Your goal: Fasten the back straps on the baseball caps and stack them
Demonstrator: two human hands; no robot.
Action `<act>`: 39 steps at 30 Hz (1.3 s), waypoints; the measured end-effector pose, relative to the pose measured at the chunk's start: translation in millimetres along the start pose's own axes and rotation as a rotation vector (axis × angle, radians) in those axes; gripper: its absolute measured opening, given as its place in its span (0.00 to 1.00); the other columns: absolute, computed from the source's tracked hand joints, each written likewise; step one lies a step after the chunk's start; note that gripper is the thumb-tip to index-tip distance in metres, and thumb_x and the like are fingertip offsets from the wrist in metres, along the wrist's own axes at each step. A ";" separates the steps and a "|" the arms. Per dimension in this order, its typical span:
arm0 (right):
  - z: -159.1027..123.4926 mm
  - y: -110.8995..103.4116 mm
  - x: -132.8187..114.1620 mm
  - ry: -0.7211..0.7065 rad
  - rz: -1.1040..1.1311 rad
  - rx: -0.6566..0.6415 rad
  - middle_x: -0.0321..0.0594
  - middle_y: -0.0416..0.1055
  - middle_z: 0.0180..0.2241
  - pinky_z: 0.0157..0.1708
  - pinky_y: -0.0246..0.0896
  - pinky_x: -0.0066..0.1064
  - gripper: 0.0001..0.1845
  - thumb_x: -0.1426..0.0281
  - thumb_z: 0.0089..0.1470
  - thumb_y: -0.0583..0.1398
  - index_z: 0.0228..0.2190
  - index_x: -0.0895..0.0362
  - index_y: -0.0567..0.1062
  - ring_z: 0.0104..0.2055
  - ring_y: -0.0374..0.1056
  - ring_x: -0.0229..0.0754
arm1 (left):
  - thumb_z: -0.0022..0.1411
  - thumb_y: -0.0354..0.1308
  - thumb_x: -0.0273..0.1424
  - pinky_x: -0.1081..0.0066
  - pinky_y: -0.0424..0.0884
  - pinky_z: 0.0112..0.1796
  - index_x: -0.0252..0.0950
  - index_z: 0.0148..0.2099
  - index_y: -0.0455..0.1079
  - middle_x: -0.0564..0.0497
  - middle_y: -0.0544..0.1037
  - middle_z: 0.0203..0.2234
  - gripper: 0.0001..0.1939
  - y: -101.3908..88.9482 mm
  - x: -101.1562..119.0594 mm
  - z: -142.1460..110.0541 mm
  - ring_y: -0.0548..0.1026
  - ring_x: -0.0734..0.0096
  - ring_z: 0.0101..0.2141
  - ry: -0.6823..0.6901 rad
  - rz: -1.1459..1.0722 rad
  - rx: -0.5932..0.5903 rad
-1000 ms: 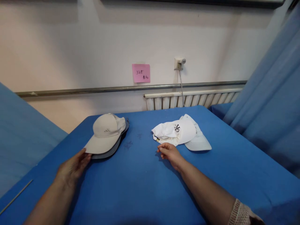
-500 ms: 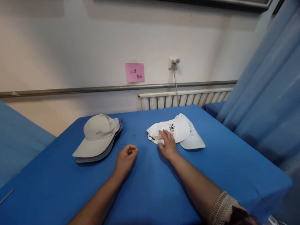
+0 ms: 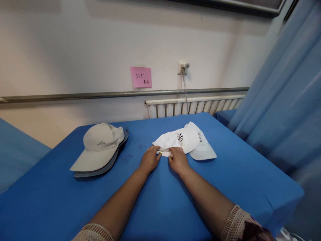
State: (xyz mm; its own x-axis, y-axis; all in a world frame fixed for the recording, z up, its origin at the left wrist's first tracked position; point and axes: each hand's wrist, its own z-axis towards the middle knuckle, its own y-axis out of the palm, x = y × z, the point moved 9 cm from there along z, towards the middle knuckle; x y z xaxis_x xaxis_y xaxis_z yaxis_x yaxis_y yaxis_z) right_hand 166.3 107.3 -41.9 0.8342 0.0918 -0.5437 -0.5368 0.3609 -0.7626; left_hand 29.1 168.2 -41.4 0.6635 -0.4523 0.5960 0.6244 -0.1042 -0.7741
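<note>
A white cap (image 3: pixel 190 139) with black letters on its front lies on its side on the blue-covered table, its back strap toward me. My left hand (image 3: pixel 149 159) grips the strap end at the cap's left, thumb near a gold-coloured buckle. On the strap's right part, my right hand (image 3: pixel 178 160) is closed with fingers over the edge. Partly under the white cap, a pale grey-blue cap (image 3: pixel 204 149) rests with its brim to the right. At the left, a beige cap (image 3: pixel 99 142) with a small striped logo sits stacked on a dark grey cap (image 3: pixel 100 172).
The blue table cover (image 3: pixel 155 207) bears dark marks near the left caps. Behind stand a white radiator (image 3: pixel 195 106), a metal rail (image 3: pixel 100 96) and a plugged-in socket (image 3: pixel 183 68) with a hanging cord. Blue curtains (image 3: pixel 271 83) flank the table. A pink note (image 3: pixel 140 77) is on the wall.
My left hand has moved right and forward from the bare table to the strap of the white cap. The right hand has shifted slightly, from the cap's side down onto the strap.
</note>
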 end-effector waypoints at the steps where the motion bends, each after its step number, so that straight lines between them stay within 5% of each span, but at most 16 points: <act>1: 0.2 0.7 1.9 0.014 -0.018 -0.003 0.50 0.73 0.44 0.50 0.57 0.43 0.17 0.75 0.52 0.59 0.45 0.58 0.75 0.48 0.64 0.54 | 0.59 0.58 0.31 0.60 0.67 0.48 0.36 0.50 0.69 0.43 0.77 0.43 0.16 0.1 -0.3 -4.2 0.75 0.56 0.44 -0.011 0.006 -0.004; 7: -0.2 4.2 0.0 0.019 0.008 -0.085 0.47 0.73 0.37 0.43 0.57 0.40 0.02 0.71 0.53 0.62 0.31 0.55 0.76 0.43 0.65 0.52 | 0.62 0.55 0.33 0.66 0.68 0.36 0.37 0.47 0.66 0.49 0.76 0.33 0.11 -6.8 4.7 -30.8 0.75 0.63 0.32 -0.027 0.013 -0.043; 10: -3.0 5.9 -3.7 0.010 0.088 -0.103 0.42 0.73 0.33 0.37 0.56 0.35 0.05 0.69 0.56 0.61 0.28 0.55 0.74 0.37 0.66 0.46 | 0.60 0.58 0.31 0.66 0.68 0.38 0.38 0.49 0.68 0.48 0.75 0.37 0.14 -8.0 17.0 -37.9 0.74 0.64 0.34 0.033 0.008 -0.087; 14: -9.4 12.7 0.1 0.106 0.475 -0.092 0.34 0.68 0.23 0.28 0.51 0.30 0.10 0.64 0.57 0.60 0.26 0.53 0.72 0.26 0.61 0.39 | 0.61 0.58 0.32 0.65 0.68 0.45 0.42 0.51 0.71 0.46 0.71 0.46 0.15 -10.5 42.3 -44.2 0.73 0.62 0.44 0.171 0.022 -0.075; 18: -11.6 4.0 -5.8 0.076 0.735 -0.036 0.33 0.69 0.25 0.30 0.57 0.30 0.10 0.63 0.57 0.60 0.27 0.53 0.72 0.28 0.63 0.39 | 0.67 0.50 0.34 0.66 0.68 0.46 0.40 0.44 0.74 0.46 0.71 0.40 0.11 -17.8 55.4 -45.4 0.72 0.64 0.42 0.232 -0.045 0.002; 20: -11.1 -7.3 -18.1 -0.045 0.691 -0.029 0.38 0.74 0.36 0.39 0.62 0.33 0.07 0.66 0.54 0.62 0.36 0.54 0.74 0.38 0.68 0.43 | 0.68 0.49 0.34 0.67 0.68 0.45 0.38 0.41 0.75 0.47 0.72 0.38 0.13 -23.9 53.5 -43.9 0.72 0.64 0.41 0.205 -0.142 0.058; 23: -11.5 -12.0 -38.6 -0.225 0.498 -0.104 0.43 0.72 0.50 0.52 0.59 0.39 0.25 0.73 0.48 0.66 0.49 0.54 0.72 0.51 0.66 0.48 | 0.66 0.53 0.36 0.69 0.68 0.43 0.37 0.35 0.75 0.48 0.74 0.36 0.13 -30.7 42.3 -41.0 0.73 0.65 0.39 0.098 -0.341 0.135; 26: -9.2 -3.9 -41.6 -0.247 0.338 -0.163 0.43 0.74 0.46 0.52 0.59 0.39 0.17 0.74 0.54 0.63 0.47 0.53 0.74 0.49 0.67 0.48 | 0.63 0.56 0.41 0.70 0.69 0.40 0.36 0.31 0.76 0.49 0.76 0.31 0.15 -33.3 26.9 -38.9 0.73 0.65 0.35 -0.036 -0.499 0.189; 30: -5.7 4.3 -35.7 -0.238 0.232 -0.155 0.43 0.76 0.39 0.46 0.60 0.37 0.08 0.73 0.59 0.59 0.40 0.54 0.77 0.43 0.69 0.47 | 0.66 0.49 0.47 0.69 0.70 0.32 0.33 0.41 0.76 0.50 0.76 0.26 0.24 -39.3 10.7 -38.7 0.74 0.66 0.27 -0.153 -0.565 0.245; 35: -4.9 0.0 -25.3 -0.197 0.266 -0.074 0.40 0.76 0.38 0.45 0.59 0.36 0.10 0.77 0.55 0.60 0.37 0.54 0.77 0.42 0.69 0.46 | 0.60 0.58 0.42 0.67 0.72 0.37 0.33 0.49 0.74 0.44 0.81 0.39 0.21 -33.1 19.1 -39.2 0.77 0.62 0.35 -0.055 -0.468 0.065; 39: -7.0 -9.5 -24.4 -0.178 0.328 -0.029 0.39 0.76 0.38 0.45 0.59 0.36 0.09 0.77 0.56 0.59 0.37 0.54 0.77 0.42 0.68 0.45 | 0.56 0.61 0.36 0.66 0.70 0.36 0.36 0.42 0.75 0.48 0.80 0.33 0.13 -25.0 27.1 -41.8 0.76 0.63 0.32 0.050 -0.185 -0.056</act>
State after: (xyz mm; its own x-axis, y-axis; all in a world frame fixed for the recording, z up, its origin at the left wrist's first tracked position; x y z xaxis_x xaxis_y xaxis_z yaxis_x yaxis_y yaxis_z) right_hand 150.2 95.1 -23.8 0.6249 0.3588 -0.6934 -0.7804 0.2594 -0.5690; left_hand 14.3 121.5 -14.8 0.5176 -0.4645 0.7186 0.7086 -0.2380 -0.6643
